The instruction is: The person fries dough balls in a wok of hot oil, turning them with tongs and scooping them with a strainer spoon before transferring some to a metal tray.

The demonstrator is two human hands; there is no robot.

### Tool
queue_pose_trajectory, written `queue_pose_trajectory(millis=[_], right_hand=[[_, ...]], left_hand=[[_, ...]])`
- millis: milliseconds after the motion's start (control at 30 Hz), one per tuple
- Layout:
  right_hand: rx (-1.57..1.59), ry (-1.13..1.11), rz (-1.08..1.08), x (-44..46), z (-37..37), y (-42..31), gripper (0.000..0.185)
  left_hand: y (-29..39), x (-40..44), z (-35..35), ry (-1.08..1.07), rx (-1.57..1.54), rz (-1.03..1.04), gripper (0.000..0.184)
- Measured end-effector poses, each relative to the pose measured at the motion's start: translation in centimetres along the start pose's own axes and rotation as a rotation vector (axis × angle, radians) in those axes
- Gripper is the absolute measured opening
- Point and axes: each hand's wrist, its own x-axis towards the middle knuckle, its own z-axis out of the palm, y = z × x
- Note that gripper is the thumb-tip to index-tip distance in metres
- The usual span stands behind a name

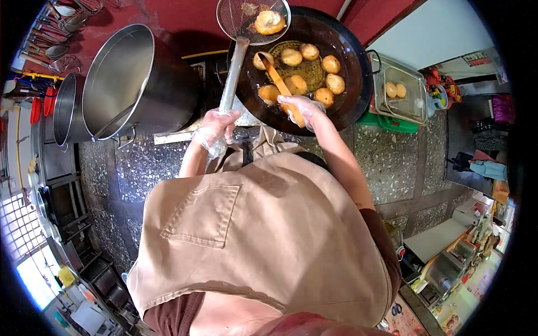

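In a clear plastic glove, my left hand (216, 131) is closed round the metal handle of a mesh skimmer (232, 73). One golden fried ball (269, 22) lies in the skimmer's basket, above the far left rim of a wide dark wok (350, 67). My right hand (304, 110), gloved too, grips a wooden spatula (277, 77). Its tip reaches into the wok against a pale fried ball (263, 60). Several more browned balls (335, 84) sit in the oil around it.
On the left stand a large steel pot (119, 73) of cloudy liquid and a smaller pot (67, 109). To the wok's right, a glass tray (406, 92) holds two fried balls above a green basket (397, 124). Ladles and strainers (56, 52) hang at upper left.
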Motion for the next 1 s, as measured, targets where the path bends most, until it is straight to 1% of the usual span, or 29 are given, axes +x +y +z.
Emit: queue_pose_trajectory(millis=[33, 100, 133, 167, 233, 267, 300, 367, 500, 567, 633, 667, 767, 1000], right_hand=[[0.0, 0.0, -0.001, 1.6, -0.1, 0.8, 0.058], [-0.138, 0.083, -0.136, 4.2, -0.3, 2.3, 0.048], [-0.218, 0.101, -0.138, 2.0, 0.0, 0.9, 0.052], [-0.221, 0.1, -0.138, -0.2, 0.6, -0.8, 0.052], [-0.785, 0.408, -0.068, -3.7, 2.5, -3.5, 0.055], [-0.864, 0.535, -0.104, -3.2, 2.8, -2.5, 0.059], [-0.868, 0.534, -0.102, -3.5, 3.1, -2.1, 0.059], [-1.071, 0.591, -0.123, -4.1, 3.7, -1.4, 0.061], [-1.138, 0.513, -0.121, -5.7, 4.5, -0.5, 0.061], [-1.1, 0.494, -0.119, -6.5, 4.5, -0.9, 0.058], [-0.87, 0.394, -0.099, -6.9, 3.8, -1.3, 0.063], [-0.854, 0.432, -0.131, -7.2, 3.7, -1.3, 0.066], [-0.807, 0.447, -0.013, -6.0, 2.7, -1.3, 0.061], [-0.838, 0.333, -0.016, -5.7, 2.8, -0.8, 0.056]], left_hand=[[0.0, 0.0, -0.1, -0.008, 0.011, 0.007, 0.03], [-0.2, 0.1, -0.2, -0.016, 0.023, 0.016, 0.031], [-0.4, 0.1, -0.2, -0.009, 0.036, 0.024, 0.031], [-0.5, 0.2, -0.3, -0.001, 0.047, 0.032, 0.032], [-0.8, 0.2, -0.4, 0.0, 0.035, 0.025, 0.032], [-0.9, 0.2, -0.4, -0.002, 0.028, 0.018, 0.033], [-0.9, 0.2, -0.3, -0.003, 0.024, 0.016, 0.033], [-0.7, 0.0, -0.2, 0.015, 0.037, 0.018, 0.034], [-1.0, 0.1, -0.4, 0.003, 0.062, 0.029, 0.033], [-1.1, 0.2, -0.5, 0.019, 0.093, 0.021, 0.034], [-1.2, 0.1, -0.5, 0.026, 0.112, 0.017, 0.034], [-1.2, 0.1, -0.6, 0.019, 0.106, 0.02, 0.035], [-1.2, 0.0, -0.6, 0.013, 0.126, 0.02, 0.036], [-1.3, -0.1, -1.0, -0.013, 0.143, 0.032, 0.038]])
